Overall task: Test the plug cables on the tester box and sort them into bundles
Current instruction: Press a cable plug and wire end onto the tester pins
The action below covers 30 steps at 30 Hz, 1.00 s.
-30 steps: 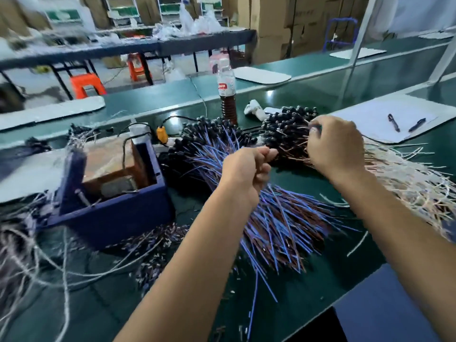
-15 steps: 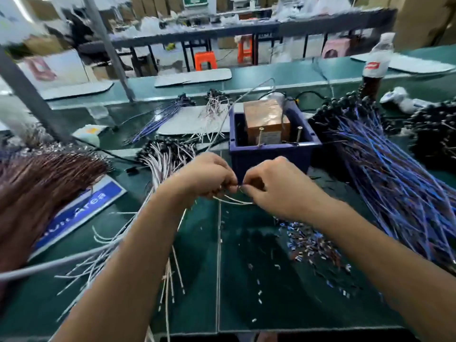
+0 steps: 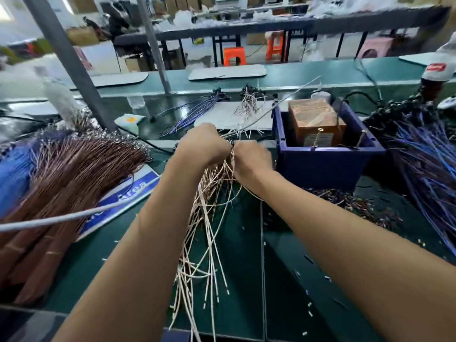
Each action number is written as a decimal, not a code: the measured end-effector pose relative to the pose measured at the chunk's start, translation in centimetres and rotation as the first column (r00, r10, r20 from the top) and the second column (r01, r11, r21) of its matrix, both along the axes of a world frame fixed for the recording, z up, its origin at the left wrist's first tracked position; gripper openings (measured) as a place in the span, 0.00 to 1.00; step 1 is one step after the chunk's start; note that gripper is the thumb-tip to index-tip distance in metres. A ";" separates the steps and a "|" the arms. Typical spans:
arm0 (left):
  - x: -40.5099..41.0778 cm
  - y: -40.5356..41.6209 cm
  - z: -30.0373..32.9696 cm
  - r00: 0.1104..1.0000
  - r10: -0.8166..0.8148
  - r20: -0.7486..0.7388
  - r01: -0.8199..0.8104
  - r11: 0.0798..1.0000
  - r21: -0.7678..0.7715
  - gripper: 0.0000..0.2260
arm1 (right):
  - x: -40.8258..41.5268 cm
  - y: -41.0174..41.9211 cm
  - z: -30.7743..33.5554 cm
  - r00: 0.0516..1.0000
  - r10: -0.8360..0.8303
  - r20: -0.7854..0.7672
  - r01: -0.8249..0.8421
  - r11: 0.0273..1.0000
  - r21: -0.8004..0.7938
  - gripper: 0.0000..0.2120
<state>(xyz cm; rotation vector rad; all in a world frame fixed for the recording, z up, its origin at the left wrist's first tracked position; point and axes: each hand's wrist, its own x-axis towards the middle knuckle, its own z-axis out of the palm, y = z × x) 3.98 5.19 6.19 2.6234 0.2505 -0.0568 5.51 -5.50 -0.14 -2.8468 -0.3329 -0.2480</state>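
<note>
Both hands meet just left of the blue box [image 3: 325, 166], w/ a bunch of pale pink-white cables [image 3: 209, 218] between them. Left hand [image 3: 204, 144] is clenched round the top of the bunch; right hand [image 3: 251, 160] is curled on the same spot from the other side, knuckles nearly touching the left's. Plug ends are hidden inside the fists, can't tell how they sit.

Key relation: the bunch's long axis runs from the hands straight back toward the person, loose tails fanning out over the green bench [image 3: 283, 243] below the wrists. So the gripped end is the one nearest the box, and the right hand is the closer of the two to it, approx just beside its left wall. The box holds a brown block [image 3: 315, 122] w/ thin pins sticking up at its front edge.

Judgement: a test would mean swinging the gripped end right, into the box; bundling would mean going left instead.

Left of the box, well apart: a big sheaf of brown cables [image 3: 61, 181]. Right of the box: blue cables [image 3: 429, 164]. Behind it to the left: a small blue bunch [image 3: 195, 112] and a small pale bunch [image 3: 249, 104].
</note>
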 end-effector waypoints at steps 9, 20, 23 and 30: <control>1.0 1.3 -0.4 0.985 0.144 0.091 -0.161 0.961 0.224 0.03 | -3.0 -1.8 1.6 0.997 -0.028 0.078 0.020 0.995 0.094 0.20; -0.6 -4.0 -1.1 0.980 0.022 -0.199 -0.124 0.848 -0.516 0.09 | -9.3 -9.0 3.6 0.983 0.084 0.162 -0.109 0.983 0.151 0.04; -2.1 -4.8 -0.3 0.993 0.020 -0.119 -0.096 0.724 -0.683 0.11 | -9.0 -13.3 3.5 0.982 0.187 0.015 -0.170 0.855 0.490 0.06; -5.6 -10.0 -2.0 0.976 -0.074 0.205 0.183 -0.239 -0.954 0.14 | -7.9 -20.7 1.2 0.973 0.106 0.203 -0.204 0.808 0.552 0.05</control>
